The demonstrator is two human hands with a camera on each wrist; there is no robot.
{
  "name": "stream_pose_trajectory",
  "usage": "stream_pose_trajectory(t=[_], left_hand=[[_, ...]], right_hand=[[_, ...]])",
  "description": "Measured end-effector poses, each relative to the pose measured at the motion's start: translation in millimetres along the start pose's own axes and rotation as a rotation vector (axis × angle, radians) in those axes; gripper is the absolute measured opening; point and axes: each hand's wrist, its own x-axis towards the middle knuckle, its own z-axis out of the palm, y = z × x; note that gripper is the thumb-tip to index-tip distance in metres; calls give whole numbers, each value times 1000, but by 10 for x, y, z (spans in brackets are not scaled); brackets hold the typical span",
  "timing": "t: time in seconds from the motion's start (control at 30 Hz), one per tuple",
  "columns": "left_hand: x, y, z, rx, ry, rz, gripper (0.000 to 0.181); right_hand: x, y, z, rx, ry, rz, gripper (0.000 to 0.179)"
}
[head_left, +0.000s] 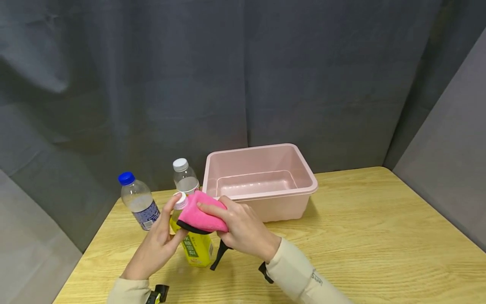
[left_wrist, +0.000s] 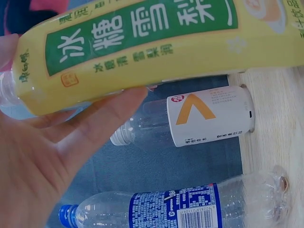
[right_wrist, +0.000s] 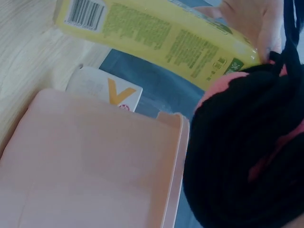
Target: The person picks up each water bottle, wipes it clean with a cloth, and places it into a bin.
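Observation:
A drink bottle with a yellow label (head_left: 198, 251) and white cap stands upright before me. My left hand (head_left: 156, 244) grips it about the neck, one finger up at the cap. Bunched in my right hand (head_left: 246, 230) is a pink cloth (head_left: 201, 212) with black edging, pressed against the bottle's upper part just below the cap. A black strap (head_left: 220, 254) hangs beneath that hand. Seen from the right wrist, the cloth's black side (right_wrist: 237, 161) fills the right of the view. The left wrist view shows the thumb and a finger around the bottle's shoulder (left_wrist: 33, 85).
Just behind the hands sits a pink plastic bin (head_left: 262, 207). A white-capped bottle with a white label (head_left: 187, 184) stands left of the bin. Farther left is a blue-capped bottle (head_left: 140, 202). The wooden table (head_left: 360, 236) meets a dark curtain (head_left: 322, 84) at the back.

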Motion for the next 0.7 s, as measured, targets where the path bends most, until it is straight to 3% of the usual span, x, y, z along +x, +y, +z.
stream_pose_trajectory(t=[0.33, 0.53, 0.7], left_hand=[[-12, 0, -11, 10, -8, -30, 80], [-10, 25, -1, -26, -28, -102, 77], [-4, 44, 9, -22, -37, -113, 76]], right_hand=[[-46, 45, -36, -32, -110, -1, 47], [-123, 72, 18, -97, -315, 12, 47], [-207, 95, 130, -140, -445, 26, 49]])
